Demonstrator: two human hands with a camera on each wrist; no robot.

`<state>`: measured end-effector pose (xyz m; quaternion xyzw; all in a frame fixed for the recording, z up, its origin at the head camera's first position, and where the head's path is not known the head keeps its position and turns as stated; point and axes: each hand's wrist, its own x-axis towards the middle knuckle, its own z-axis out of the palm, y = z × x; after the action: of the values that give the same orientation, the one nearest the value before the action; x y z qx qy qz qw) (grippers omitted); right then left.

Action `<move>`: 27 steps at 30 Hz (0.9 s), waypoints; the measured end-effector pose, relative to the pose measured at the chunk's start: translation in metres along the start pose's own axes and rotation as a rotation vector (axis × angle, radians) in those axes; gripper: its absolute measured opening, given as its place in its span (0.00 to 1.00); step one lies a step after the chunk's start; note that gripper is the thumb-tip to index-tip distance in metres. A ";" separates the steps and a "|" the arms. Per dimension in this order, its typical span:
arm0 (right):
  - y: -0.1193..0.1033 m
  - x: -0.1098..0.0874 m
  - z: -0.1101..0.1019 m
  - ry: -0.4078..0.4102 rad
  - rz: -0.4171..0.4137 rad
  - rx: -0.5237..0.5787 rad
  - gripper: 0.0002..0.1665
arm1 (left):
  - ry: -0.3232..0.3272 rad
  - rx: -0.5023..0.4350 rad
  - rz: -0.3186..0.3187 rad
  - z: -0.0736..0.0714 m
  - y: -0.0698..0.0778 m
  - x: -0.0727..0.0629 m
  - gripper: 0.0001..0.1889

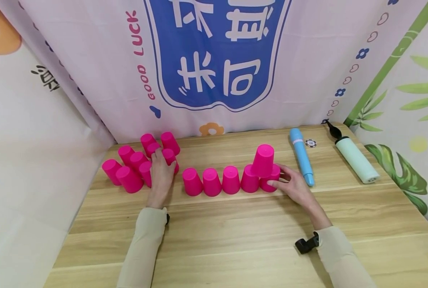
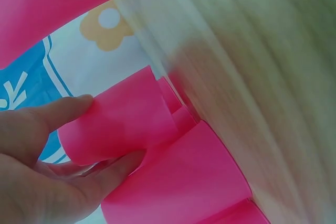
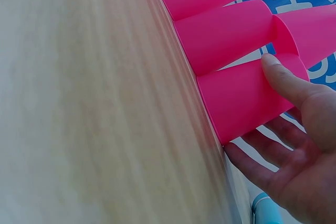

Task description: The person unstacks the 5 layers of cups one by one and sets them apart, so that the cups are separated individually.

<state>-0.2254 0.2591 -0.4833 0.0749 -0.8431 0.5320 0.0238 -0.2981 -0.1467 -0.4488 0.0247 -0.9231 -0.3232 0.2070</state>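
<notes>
Upside-down pink cups stand in a row, among them a cup [image 1: 192, 182] at the left end. One more cup [image 1: 263, 161] sits on top, bridging the two rightmost cups. My right hand [image 1: 295, 187] holds the right end cup [image 3: 247, 98], thumb on the near side and fingers round the far side. To the left, my left hand [image 1: 162, 172] grips a cup [image 2: 123, 116] in a loose cluster of pink cups [image 1: 129, 180], its thumb and fingers on opposite sides. Part of that cluster is hidden behind the left hand.
Right of the row lie a light blue tube-shaped thing [image 1: 301, 156], a small round chip [image 1: 311, 143] and a pale green hand pump [image 1: 357, 159] with a black nozzle. A printed cloth [image 1: 120, 80] hangs behind the wooden table [image 1: 228, 240].
</notes>
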 end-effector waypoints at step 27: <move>-0.003 -0.001 0.000 -0.008 0.003 0.014 0.41 | -0.034 0.029 -0.016 -0.003 -0.001 -0.005 0.32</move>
<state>-0.2236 0.2577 -0.4808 0.0757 -0.8397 0.5374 0.0191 -0.2924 -0.1479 -0.4492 0.0298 -0.9308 -0.3119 0.1884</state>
